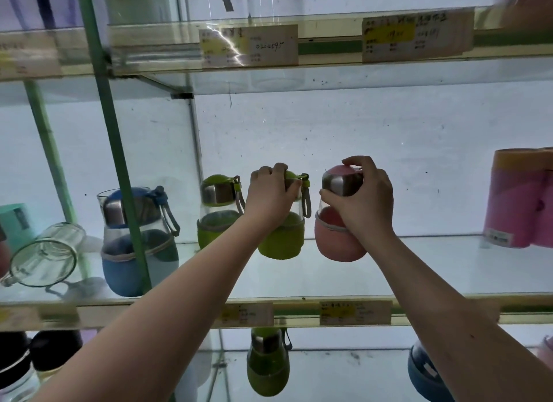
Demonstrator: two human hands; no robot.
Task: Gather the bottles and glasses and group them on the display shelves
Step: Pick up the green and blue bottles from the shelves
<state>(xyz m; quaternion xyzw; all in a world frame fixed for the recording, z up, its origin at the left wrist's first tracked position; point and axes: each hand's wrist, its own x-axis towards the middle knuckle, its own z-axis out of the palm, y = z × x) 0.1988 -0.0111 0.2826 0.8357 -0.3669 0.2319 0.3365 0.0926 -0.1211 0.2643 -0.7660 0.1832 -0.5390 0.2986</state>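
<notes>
Left hand [270, 192]: fingers curled down over the cap of a green bottle [281, 240], thumb on the metal collar, so the bottle was carried upright from the top. Right hand [363, 198]: the same curled hold on the cap of a pink bottle [335, 240], fingertips on its dome. The two bottles stood just beside each other, not touching, above the middle of the glass shelf [419, 270], set back from its front edge. Whether their bases rested on the glass could not be told.

The top grip probably served to set them close together in a row. A second green bottle [215, 219] stood just left of the held one. A blue bottle [131, 252] and a tipped glass mug [45, 256] lay towards the shelf's left end, and pink cups [520, 201] at its right end.
</notes>
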